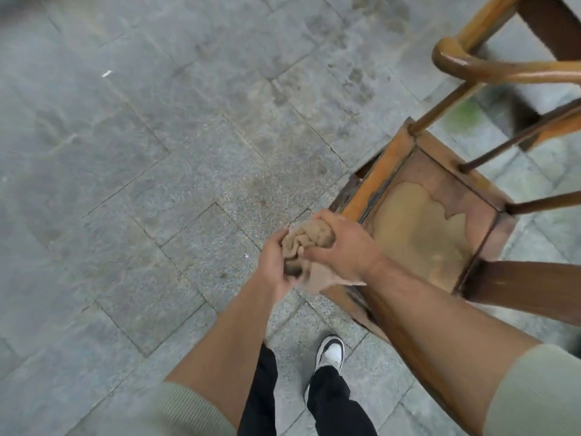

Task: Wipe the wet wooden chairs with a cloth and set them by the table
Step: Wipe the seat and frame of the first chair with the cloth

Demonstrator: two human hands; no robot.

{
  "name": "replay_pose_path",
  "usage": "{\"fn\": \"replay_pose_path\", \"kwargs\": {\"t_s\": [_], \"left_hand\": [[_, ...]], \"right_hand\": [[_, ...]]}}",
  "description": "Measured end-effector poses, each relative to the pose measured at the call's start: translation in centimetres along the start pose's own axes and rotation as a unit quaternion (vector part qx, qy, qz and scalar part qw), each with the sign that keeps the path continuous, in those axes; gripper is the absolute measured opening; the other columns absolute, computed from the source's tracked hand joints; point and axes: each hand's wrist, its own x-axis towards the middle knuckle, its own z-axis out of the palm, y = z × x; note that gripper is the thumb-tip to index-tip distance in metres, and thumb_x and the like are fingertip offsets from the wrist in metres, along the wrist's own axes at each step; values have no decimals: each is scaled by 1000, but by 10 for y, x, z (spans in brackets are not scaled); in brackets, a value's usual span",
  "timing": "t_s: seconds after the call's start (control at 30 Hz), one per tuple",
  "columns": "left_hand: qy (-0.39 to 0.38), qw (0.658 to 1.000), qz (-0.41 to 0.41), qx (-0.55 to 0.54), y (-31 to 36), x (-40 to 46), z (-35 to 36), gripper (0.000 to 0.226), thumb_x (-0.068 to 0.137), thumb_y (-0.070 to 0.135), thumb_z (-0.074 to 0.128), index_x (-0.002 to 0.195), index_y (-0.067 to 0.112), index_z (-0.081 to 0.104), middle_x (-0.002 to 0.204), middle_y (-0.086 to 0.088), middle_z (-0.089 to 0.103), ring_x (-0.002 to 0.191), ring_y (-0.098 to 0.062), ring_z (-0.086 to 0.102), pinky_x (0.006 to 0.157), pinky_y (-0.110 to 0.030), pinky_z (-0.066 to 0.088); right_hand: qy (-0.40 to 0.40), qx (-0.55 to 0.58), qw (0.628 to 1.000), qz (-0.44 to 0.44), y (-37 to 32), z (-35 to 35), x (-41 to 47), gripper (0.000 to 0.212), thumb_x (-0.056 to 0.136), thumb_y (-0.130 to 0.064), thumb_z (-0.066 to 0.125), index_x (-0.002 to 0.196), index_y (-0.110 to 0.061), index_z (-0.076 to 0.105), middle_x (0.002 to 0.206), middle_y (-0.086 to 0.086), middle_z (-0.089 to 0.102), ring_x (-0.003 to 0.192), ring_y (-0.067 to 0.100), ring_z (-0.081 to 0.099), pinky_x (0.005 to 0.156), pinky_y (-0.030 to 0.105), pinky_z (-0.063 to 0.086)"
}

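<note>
A wooden chair (pixel 440 171) with a curved back rail stands on the paving at the right; its seat panel shows a lighter patch beside darker areas. A bunched tan cloth (pixel 306 239) is gripped by both hands just off the seat's near left corner. My left hand (pixel 275 262) holds the cloth's lower end and my right hand (pixel 344 243) wraps its upper end. The cloth looks twisted between them.
Grey stone paving (pixel 141 152) spreads to the left and ahead. A dark wooden leg or frame (pixel 553 26) shows at the top right behind the chair. My legs and a white and black shoe (pixel 330 352) are below the hands.
</note>
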Motion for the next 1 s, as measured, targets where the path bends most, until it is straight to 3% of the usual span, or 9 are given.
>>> {"fn": "replay_pose_path", "kwargs": {"t_s": [0.07, 0.13, 0.27, 0.43, 0.53, 0.67, 0.73, 0.83, 1.0], "left_hand": [[51, 997, 51, 42, -3, 1, 3, 36, 100, 33, 45, 95, 7, 69, 95, -10, 72, 97, -30, 65, 83, -44, 53], [114, 955, 121, 245, 1, -3, 11, 28, 100, 26, 45, 87, 10, 65, 86, -10, 68, 92, -35, 64, 80, -45, 52], [138, 741, 230, 616, 10, -16, 32, 37, 103, 26, 35, 112, 0, 61, 110, -22, 65, 103, -40, 60, 86, -43, 46], [152, 617, 235, 736, 0, -20, 61, 50, 99, 44, 26, 100, 12, 64, 105, -14, 67, 94, -36, 59, 83, -44, 48], [157, 530, 241, 797, -17, -29, 74, 54, 96, 50, 20, 111, 19, 62, 118, -9, 61, 111, -34, 52, 92, -52, 42], [131, 518, 242, 810, -13, -26, 84, 56, 88, 53, 17, 81, 20, 63, 88, -4, 65, 88, -28, 59, 77, -41, 47], [110, 521, 248, 809, -4, -21, 80, 58, 80, 55, 16, 64, 17, 56, 64, -1, 59, 62, -23, 57, 54, -27, 38], [57, 517, 222, 825, 15, -3, 75, 49, 79, 51, 27, 56, 16, 52, 55, 0, 56, 55, -20, 54, 49, -27, 29], [-78, 620, 82, 776, 37, 22, 85, 35, 76, 32, 51, 48, 15, 40, 49, -1, 38, 51, -16, 38, 59, -41, 36]], "right_hand": [[57, 66, 996, 38, 2, 1, 6, 40, 78, -49, 81, 103, -41, 51, 86, -14, 65, 78, -1, 61, 63, 15, 42], [117, 86, 987, 74, 5, 1, 9, 40, 82, -45, 78, 111, -35, 52, 89, -7, 67, 83, 14, 63, 69, 28, 46], [194, 198, 945, 174, 12, -5, 5, 35, 88, -31, 70, 113, -38, 46, 85, -12, 59, 85, 24, 63, 70, 32, 49], [105, 256, 945, 175, 38, -27, -44, 46, 85, -28, 75, 115, -42, 43, 108, -6, 67, 100, 18, 64, 80, 32, 50], [-12, 271, 948, 167, 57, -40, -121, 62, 80, -44, 83, 124, -45, 39, 116, -15, 62, 112, 13, 61, 93, 35, 51], [-49, 152, 970, 181, 65, -35, -171, 78, 70, -63, 80, 130, -51, 32, 118, -12, 58, 101, 12, 61, 82, 34, 50], [-19, 183, 966, 180, 63, -30, -160, 65, 76, -64, 77, 123, -48, 36, 108, -15, 61, 92, 5, 60, 72, 27, 46], [-11, 302, 932, 199, 69, -18, -129, 57, 75, -73, 69, 117, -43, 46, 104, -21, 66, 96, -3, 62, 79, 26, 50], [74, 407, 876, 250, 102, 1, -67, 44, 86, -65, 70, 116, -39, 50, 96, -23, 66, 85, -6, 61, 74, 25, 47]]}}
